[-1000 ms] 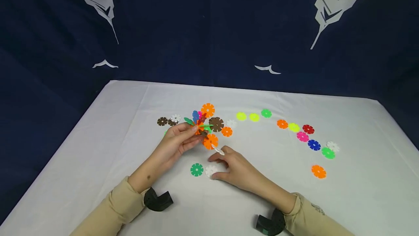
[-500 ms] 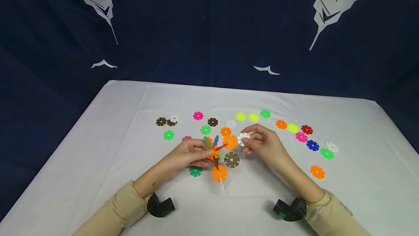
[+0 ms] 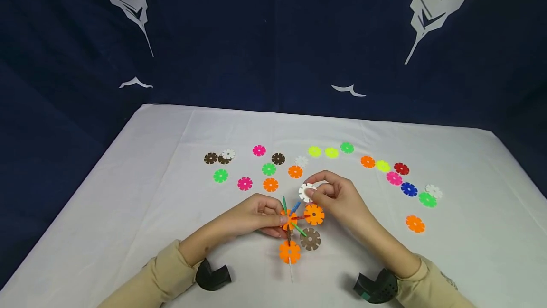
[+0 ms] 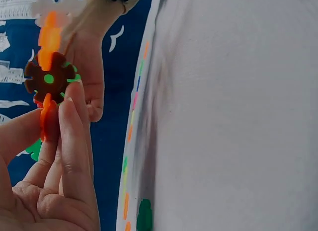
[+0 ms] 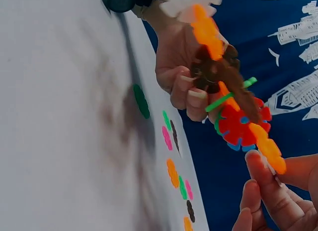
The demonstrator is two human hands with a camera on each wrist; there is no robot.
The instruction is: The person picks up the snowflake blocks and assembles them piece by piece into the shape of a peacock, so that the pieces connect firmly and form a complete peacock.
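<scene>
In the head view my left hand (image 3: 262,215) pinches the middle orange disc (image 3: 288,221) of a cluster of notched plastic discs slotted together. From that disc spread blue, green, red and brown discs seen edge-on. Further out are a brown disc (image 3: 310,239), a lower orange disc (image 3: 290,252) with a white disc below it, and a right-hand orange disc (image 3: 314,214). My right hand (image 3: 339,199) pinches a loose-looking white disc (image 3: 305,192) just above that right-hand orange one; whether they touch I cannot tell. A red disc (image 5: 241,122) shows face-on in the right wrist view.
Flat on the white tablecloth (image 3: 128,232) lie many single discs. Pink (image 3: 245,183), orange (image 3: 270,185) and green (image 3: 268,169) ones are behind the hands; a blue disc (image 3: 409,189) and an orange disc (image 3: 415,224) are at right. A dark patterned curtain (image 3: 273,37) hangs behind.
My right hand has picked up the white disc from the table and raised it to the cluster. My left hand has brought the cluster nearer and to the right, turning it.
</scene>
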